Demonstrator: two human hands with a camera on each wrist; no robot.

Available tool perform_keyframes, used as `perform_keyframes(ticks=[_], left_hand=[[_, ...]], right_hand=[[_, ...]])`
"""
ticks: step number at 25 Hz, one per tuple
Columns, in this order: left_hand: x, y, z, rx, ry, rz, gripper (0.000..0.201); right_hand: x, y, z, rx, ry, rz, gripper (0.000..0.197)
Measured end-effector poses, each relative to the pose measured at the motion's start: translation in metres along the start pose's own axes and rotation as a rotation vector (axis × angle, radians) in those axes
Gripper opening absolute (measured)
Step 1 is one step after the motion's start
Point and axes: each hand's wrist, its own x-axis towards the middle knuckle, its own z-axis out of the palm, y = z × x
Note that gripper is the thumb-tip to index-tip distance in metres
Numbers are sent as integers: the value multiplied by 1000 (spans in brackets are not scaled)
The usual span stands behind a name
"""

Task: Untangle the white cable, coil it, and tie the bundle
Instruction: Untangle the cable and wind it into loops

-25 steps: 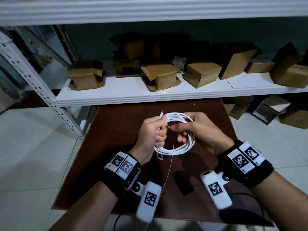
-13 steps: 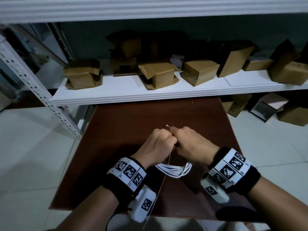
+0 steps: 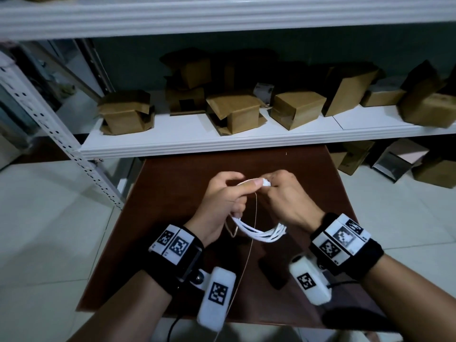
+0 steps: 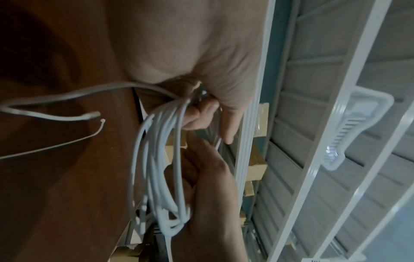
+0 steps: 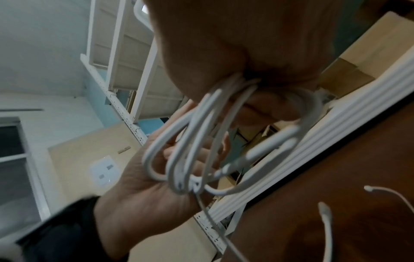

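The white cable [image 3: 259, 234] is a coil of several loops, held above the brown table [image 3: 172, 193] with its lower half hanging between my wrists. My left hand [image 3: 244, 183] pinches the top of the coil between thumb and fingers. My right hand [image 3: 271, 180] grips the same spot from the right, fingers curled round the strands. From the left wrist, the coil [image 4: 156, 159] runs between my left fingers [image 4: 199, 113] and the right hand [image 4: 212, 195]. A thin tie wire [image 3: 250, 245] trails down from the hands. A loose cable end [image 5: 325, 212] lies over the table.
A white shelf [image 3: 222, 141] with several cardboard boxes [image 3: 234, 112] runs just behind the table. Its perforated metal upright [image 3: 61, 134] slants down at the left. More boxes [image 3: 394, 164] sit on the tiled floor at the right.
A second ago the coil faced me, held wide between the hands. The hands then closed together, and the loops now hang below them. The hands have shifted slightly away from me.
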Motion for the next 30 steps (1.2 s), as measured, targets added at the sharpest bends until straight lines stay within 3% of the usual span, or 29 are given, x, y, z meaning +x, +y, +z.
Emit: perform_keyframes(ticks=[2,4,8,13,18,22,24,27,30], left_hand=[[3,-1,-1,-133,12,21,28],[3,1,-1,-171,29,68,18],[0,4,-2,-107,83,154,34],[-11,10,4,31,4,214,34],[-14,10,13,122,-89,293,30],[-6,-9,9,470,-18,412,24],[-5,-8,10,464,4,467,24],[-1,-2,9,171,4,355,30],[-3,9,4,-72,-108,152,19]], right_hand=[[1,-1,4,105,58,52,28],[-1,-6,8,189,48,71,25],[-10,-18,8,356,-124,125,26],[-16,-25,-5,312,-252,84,35],[-17,-23,-13,164,-273,60,24],[-18,-21,-12,171,-363,86,16],[-21,-25,-7,254,-320,128,24],[-19,-30,0,461,-149,190,34],[-11,-33,-7,731,-14,251,27]])
